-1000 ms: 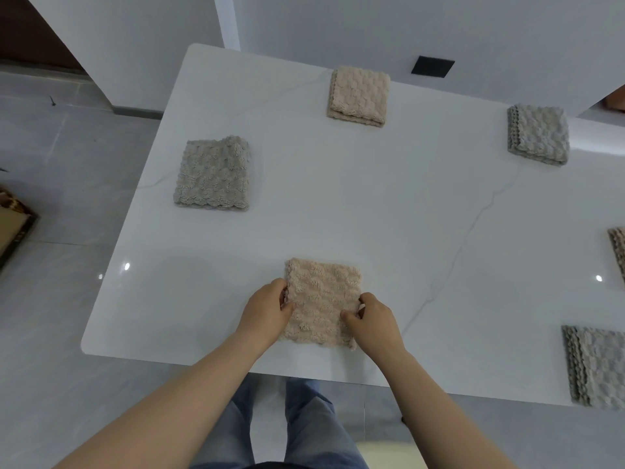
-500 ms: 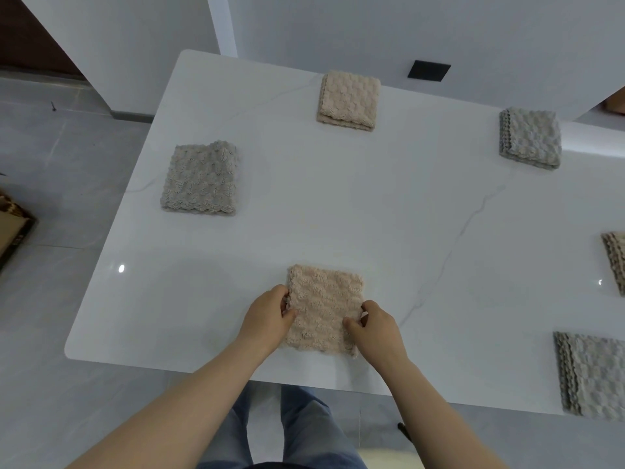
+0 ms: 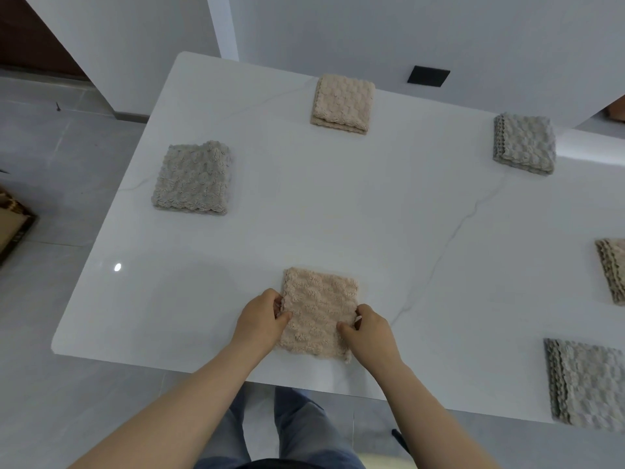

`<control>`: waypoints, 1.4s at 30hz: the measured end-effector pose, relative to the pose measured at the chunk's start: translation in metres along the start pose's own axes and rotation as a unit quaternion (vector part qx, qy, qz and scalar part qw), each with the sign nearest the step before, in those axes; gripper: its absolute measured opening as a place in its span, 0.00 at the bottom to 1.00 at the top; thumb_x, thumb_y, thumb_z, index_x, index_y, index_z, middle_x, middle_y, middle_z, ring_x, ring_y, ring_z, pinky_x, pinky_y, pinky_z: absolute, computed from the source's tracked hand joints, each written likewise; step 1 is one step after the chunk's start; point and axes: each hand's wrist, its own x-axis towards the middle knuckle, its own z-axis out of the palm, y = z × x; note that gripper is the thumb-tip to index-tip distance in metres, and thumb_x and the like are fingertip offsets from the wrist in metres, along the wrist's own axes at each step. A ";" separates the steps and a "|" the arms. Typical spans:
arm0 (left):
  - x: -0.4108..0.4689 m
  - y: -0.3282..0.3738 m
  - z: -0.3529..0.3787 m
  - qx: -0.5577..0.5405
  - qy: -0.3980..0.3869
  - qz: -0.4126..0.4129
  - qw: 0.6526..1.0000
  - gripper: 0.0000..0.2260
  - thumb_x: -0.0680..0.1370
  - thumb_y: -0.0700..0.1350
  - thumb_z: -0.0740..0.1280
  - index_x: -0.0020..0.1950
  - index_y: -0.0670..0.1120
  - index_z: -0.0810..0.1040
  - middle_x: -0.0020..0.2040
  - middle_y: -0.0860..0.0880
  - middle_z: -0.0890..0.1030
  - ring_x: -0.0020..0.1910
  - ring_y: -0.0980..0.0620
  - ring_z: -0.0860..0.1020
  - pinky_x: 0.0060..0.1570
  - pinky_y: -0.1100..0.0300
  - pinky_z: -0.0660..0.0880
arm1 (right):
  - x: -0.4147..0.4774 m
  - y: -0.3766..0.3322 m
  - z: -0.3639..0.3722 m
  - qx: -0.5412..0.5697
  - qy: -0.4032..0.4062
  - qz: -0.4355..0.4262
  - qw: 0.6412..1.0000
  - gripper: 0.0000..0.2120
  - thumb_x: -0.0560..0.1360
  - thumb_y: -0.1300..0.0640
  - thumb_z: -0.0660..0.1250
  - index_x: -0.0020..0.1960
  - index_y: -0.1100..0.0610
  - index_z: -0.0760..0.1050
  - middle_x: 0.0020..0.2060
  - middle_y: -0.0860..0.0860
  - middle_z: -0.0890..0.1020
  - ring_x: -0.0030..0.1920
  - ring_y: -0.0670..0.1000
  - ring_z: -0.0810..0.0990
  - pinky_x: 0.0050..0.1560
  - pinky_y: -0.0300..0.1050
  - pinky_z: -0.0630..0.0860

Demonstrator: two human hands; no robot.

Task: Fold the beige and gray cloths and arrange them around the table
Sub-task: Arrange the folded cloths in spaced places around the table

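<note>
1. The near beige cloth (image 3: pixel 319 309) lies folded flat on the white table (image 3: pixel 338 211), and every place below is given from it.
2. The left hand (image 3: pixel 262 319) grips this cloth's left edge, with the thumb on top and the fingers curled at the rim.
3. The right hand (image 3: pixel 370 333) pinches its right edge, with the thumb pressed on top and the fingers curled beside it.
4. The left gray cloth (image 3: pixel 192 177) sits beyond it and to the left, well apart, folded into a square.
5. The far beige cloth (image 3: pixel 343 103) lies almost straight beyond it, well apart and folded.
6. The far gray cloth (image 3: pixel 524 143) lies beyond it and far to the right, also folded.
7. The right beige cloth (image 3: pixel 614 269) is far to its right and slightly beyond, cut off by the picture's edge.
8. The near gray cloth (image 3: pixel 588 387) is far to its right and slightly nearer the person, folded and partly cut off.
9. A black wall plate (image 3: pixel 428 76) shows beyond it, past the far beige cloth.
10. The person's jeans (image 3: pixel 304 428) show below it, off the table.
</note>
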 end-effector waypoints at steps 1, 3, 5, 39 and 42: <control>0.000 0.000 -0.001 -0.001 0.003 -0.003 1.000 0.08 0.76 0.47 0.67 0.51 0.44 0.73 0.41 0.51 0.75 0.43 0.51 0.74 0.40 0.61 0.68 | 0.000 -0.001 0.000 -0.001 0.000 -0.002 1.000 0.09 0.75 0.55 0.65 0.48 0.61 0.71 0.38 0.53 0.78 0.37 0.52 0.74 0.36 0.44 0.71; 0.000 0.000 -0.002 -0.004 0.008 -0.006 1.000 0.09 0.76 0.46 0.68 0.52 0.44 0.73 0.41 0.51 0.75 0.43 0.51 0.74 0.41 0.60 0.68 | -0.001 -0.003 0.001 -0.002 0.001 -0.008 1.000 0.09 0.75 0.55 0.65 0.49 0.61 0.71 0.39 0.53 0.78 0.37 0.51 0.74 0.35 0.43 0.70; 0.000 0.000 -0.004 -0.008 0.012 -0.005 1.000 0.08 0.76 0.46 0.68 0.52 0.44 0.73 0.41 0.52 0.74 0.43 0.51 0.74 0.41 0.60 0.68 | -0.002 -0.005 0.001 -0.005 0.004 -0.015 1.000 0.09 0.76 0.55 0.64 0.50 0.61 0.71 0.39 0.52 0.77 0.38 0.51 0.74 0.34 0.41 0.68; -0.077 -0.106 -0.176 0.060 0.073 0.049 0.994 0.14 0.78 0.48 0.63 0.63 0.49 0.71 0.57 0.51 0.76 0.52 0.54 0.76 0.51 0.64 0.71 | -0.080 -0.184 0.094 -0.219 -0.001 -0.244 0.945 0.17 0.77 0.51 0.62 0.65 0.52 0.70 0.57 0.49 0.77 0.54 0.50 0.78 0.49 0.42 0.72; -0.086 -0.142 -0.210 0.065 0.071 0.057 0.994 0.13 0.78 0.48 0.63 0.62 0.49 0.71 0.56 0.52 0.76 0.52 0.54 0.75 0.50 0.65 0.70 | -0.094 -0.214 0.127 -0.202 0.013 -0.233 0.951 0.17 0.77 0.51 0.62 0.64 0.52 0.70 0.57 0.48 0.78 0.54 0.48 0.78 0.46 0.38 0.69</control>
